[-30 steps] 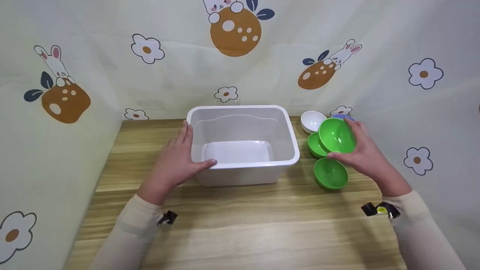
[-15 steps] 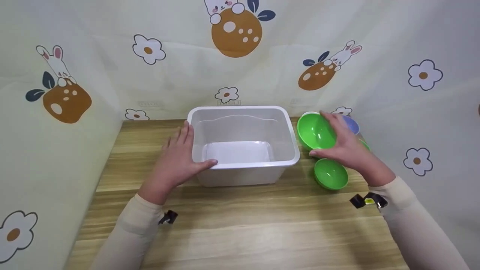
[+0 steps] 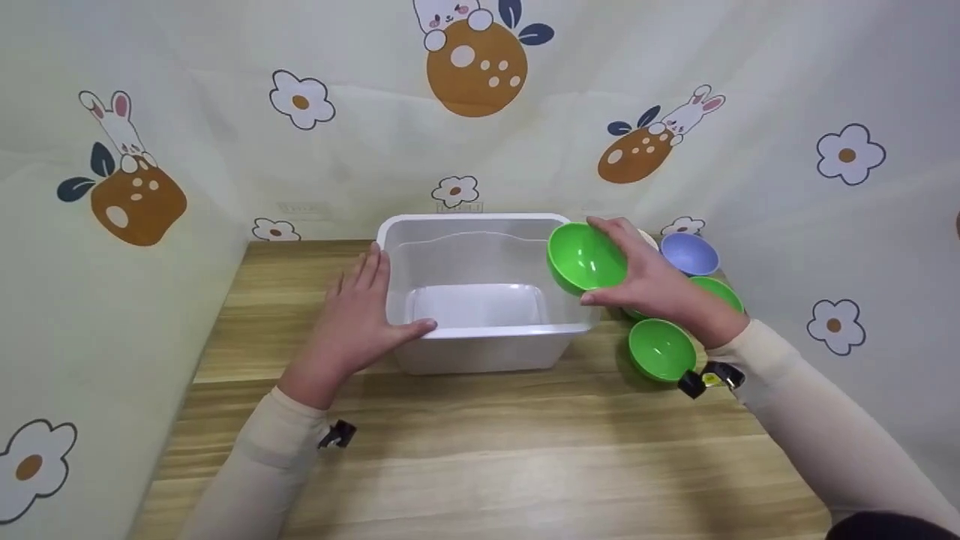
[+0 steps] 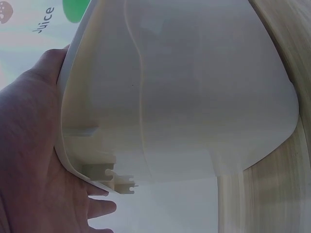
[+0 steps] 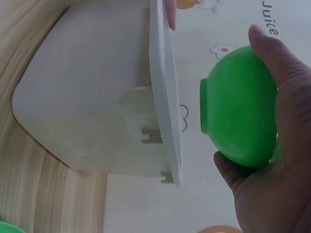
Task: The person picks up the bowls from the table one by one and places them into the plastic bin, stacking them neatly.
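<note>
A green bowl [image 3: 581,259] is held by its sides between the thumb and fingers of my right hand [image 3: 651,279], over the right rim of a white plastic bin [image 3: 510,331]. In the right wrist view the bowl [image 5: 243,104] shows its foot and outer side, apart from the bin's rim [image 5: 163,73]. My left hand [image 3: 349,322] rests on the bin's near left corner, fingers straight along the left rim and thumb over the front one. The left wrist view shows this palm [image 4: 29,131] against the rim. No objects show on the visible bin floor [image 3: 476,304].
Right of the bin, a green bowl [image 3: 662,350] stands in front and a blue bowl [image 3: 690,255] behind. My right arm partly hides another green bowl [image 3: 721,291], and the hand mostly covers a white bowl [image 3: 649,238]. Patterned cloth [image 3: 360,165] rises behind the wooden table [image 3: 487,450].
My right hand has carried the green bowl left, from above the other bowls to the bin's right rim. The blue bowl is uncovered again. My left hand stays on the bin.
</note>
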Demonstrator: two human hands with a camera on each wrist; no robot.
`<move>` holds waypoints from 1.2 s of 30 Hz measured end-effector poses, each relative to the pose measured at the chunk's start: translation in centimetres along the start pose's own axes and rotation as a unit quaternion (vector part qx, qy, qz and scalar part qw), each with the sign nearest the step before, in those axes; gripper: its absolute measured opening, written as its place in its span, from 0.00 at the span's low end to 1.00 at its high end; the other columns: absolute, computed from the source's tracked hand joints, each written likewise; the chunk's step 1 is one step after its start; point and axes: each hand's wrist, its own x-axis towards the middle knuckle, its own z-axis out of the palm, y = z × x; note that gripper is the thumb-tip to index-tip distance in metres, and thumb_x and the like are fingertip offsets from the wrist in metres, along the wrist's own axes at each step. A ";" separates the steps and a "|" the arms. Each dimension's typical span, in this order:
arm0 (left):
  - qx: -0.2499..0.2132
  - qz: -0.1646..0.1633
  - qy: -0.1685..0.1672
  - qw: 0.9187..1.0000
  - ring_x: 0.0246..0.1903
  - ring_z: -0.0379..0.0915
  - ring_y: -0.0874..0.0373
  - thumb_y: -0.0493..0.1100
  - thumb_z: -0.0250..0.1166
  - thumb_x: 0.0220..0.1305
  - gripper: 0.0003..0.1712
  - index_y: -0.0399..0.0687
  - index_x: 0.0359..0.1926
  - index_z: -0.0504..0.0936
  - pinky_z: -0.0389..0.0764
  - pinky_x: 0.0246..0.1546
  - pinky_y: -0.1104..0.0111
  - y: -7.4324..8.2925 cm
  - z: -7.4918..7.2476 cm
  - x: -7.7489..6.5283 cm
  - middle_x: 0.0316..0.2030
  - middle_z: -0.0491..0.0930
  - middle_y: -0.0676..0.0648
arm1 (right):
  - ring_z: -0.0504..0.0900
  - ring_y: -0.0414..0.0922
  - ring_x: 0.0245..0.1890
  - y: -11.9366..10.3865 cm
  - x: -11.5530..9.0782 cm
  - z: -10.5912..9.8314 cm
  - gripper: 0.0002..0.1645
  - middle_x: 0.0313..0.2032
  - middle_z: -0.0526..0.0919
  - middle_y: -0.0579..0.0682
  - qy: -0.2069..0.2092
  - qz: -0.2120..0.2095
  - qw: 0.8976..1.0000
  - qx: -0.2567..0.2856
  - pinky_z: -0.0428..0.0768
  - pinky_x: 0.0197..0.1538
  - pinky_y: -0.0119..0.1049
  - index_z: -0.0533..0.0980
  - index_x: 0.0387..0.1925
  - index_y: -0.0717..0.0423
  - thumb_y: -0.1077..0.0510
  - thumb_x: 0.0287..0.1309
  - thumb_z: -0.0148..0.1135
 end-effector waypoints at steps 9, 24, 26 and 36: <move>0.011 -0.001 0.003 1.000 0.87 0.34 0.35 0.93 0.55 0.60 0.83 0.32 0.88 0.41 0.37 0.84 0.36 -0.1 0.2 0.2 0.88 0.37 0.33 | 0.72 0.54 0.69 -1.0 2.2 0.8 0.72 0.74 0.67 0.55 -0.019 -0.009 1.000 0.000 0.73 0.73 0.56 0.58 0.88 0.53 0.45 0.49 0.91; 0.007 -0.004 -0.001 1.000 0.88 0.35 0.37 0.91 0.58 0.60 0.83 0.31 0.88 0.42 0.38 0.83 0.34 -0.1 0.2 0.2 0.89 0.37 0.34 | 0.71 0.53 0.70 -1.9 4.1 1.4 0.72 0.74 0.67 0.55 -0.036 -0.015 0.999 0.000 0.74 0.73 0.54 0.57 0.88 0.51 0.43 0.50 0.91; 0.005 -0.004 0.000 1.000 0.88 0.35 0.37 0.90 0.59 0.60 0.82 0.31 0.88 0.42 0.38 0.83 0.33 -0.1 0.2 0.3 0.89 0.37 0.34 | 0.71 0.53 0.70 -1.9 4.4 1.4 0.73 0.73 0.67 0.55 -0.037 -0.015 0.999 -0.004 0.75 0.72 0.54 0.57 0.88 0.51 0.42 0.50 0.91; 0.002 -0.003 0.001 1.000 0.88 0.36 0.37 0.90 0.59 0.60 0.82 0.31 0.88 0.43 0.38 0.82 0.32 -0.1 0.3 0.2 0.88 0.38 0.33 | 0.72 0.52 0.69 -2.3 5.8 1.8 0.76 0.72 0.68 0.54 -0.046 -0.022 0.999 -0.011 0.78 0.70 0.53 0.57 0.88 0.52 0.38 0.47 0.92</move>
